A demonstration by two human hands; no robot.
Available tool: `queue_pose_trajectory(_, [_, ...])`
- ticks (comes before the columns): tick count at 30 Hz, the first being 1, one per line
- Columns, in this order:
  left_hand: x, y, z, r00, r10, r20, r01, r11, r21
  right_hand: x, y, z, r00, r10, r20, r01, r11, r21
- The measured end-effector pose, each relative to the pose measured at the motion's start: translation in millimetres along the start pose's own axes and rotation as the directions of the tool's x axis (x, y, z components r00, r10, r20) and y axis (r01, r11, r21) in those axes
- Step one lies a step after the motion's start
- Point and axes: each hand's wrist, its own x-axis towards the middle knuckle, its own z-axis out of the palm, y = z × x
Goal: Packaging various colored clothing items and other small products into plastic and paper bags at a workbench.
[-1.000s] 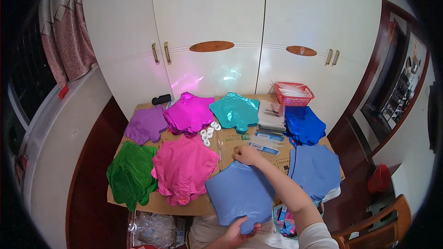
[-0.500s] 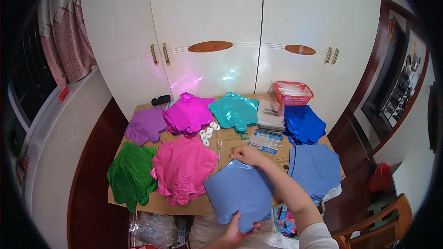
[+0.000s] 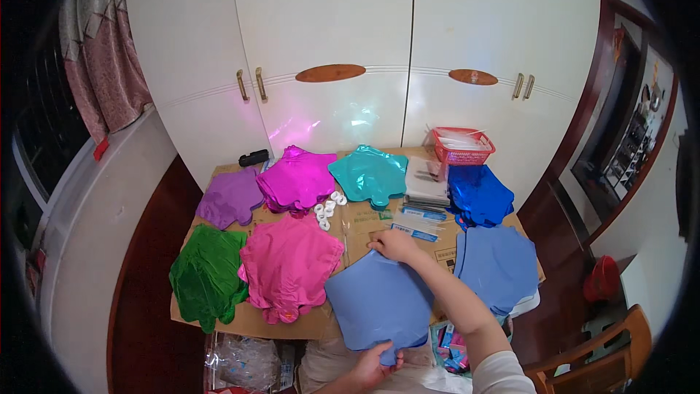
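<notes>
A flat dusty-blue foil balloon [image 3: 379, 299], star-shaped with a short neck, hangs over the table's front edge between my hands. At its near end, my left hand [image 3: 372, 366] is closed around the neck, thumb on top. My right hand [image 3: 394, 245] reaches across and pinches the balloon's far tip. A pile of the same dusty-blue balloons [image 3: 499, 268] lies to the right of my right forearm. Left of the held balloon is a pile of pink balloons [image 3: 292, 266], its edge close by.
Cardboard [image 3: 292, 328] covers the table. Around lie green [image 3: 208, 273], purple [image 3: 230, 198], magenta [image 3: 297, 179], teal [image 3: 368, 175] and dark-blue balloons [image 3: 480, 195]. White rings [image 3: 325, 211], blue-labelled packets of thin sticks [image 3: 414, 232] and a red basket [image 3: 464, 152] stand farther back. A wooden chair [image 3: 620, 350] is at right.
The held balloon has shifted slightly, its lower part flattening and turning a little. My left hand's thumb has come down over the neck. My right hand keeps its pinch at the far tip.
</notes>
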Motion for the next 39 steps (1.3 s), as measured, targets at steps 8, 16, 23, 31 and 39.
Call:
queue_pose_trajectory(8, [-15.5,20.9,52.8,0.996,0.015,-0.087,-0.002,0.989,0.150,-16.9,6.8,-11.5,0.985,0.003,-0.171,-0.040,0.976,-0.215])
queue_pose_trajectory(16, [-11.0,21.0,50.7,0.982,0.087,-0.167,-0.050,0.975,0.214,-71.3,-26.1,-11.3,0.907,-0.079,-0.413,0.079,0.997,-0.017])
queue_pose_trajectory(23, [-11.2,17.3,49.9,0.976,0.100,-0.196,-0.067,0.983,0.169,-119.7,-41.8,3.4,0.929,-0.287,-0.235,0.269,0.957,-0.104])
queue_pose_trajectory(31, [-25.4,39.7,69.4,0.960,0.179,-0.217,-0.102,0.941,0.324,-120.3,-37.7,2.2,0.907,-0.313,-0.281,0.295,0.950,-0.105])
queue_pose_trajectory(39, [-26.3,126.8,52.1,0.751,0.659,0.043,-0.112,0.063,0.992,-119.3,-38.1,3.6,0.902,-0.350,-0.251,0.329,0.936,-0.124])
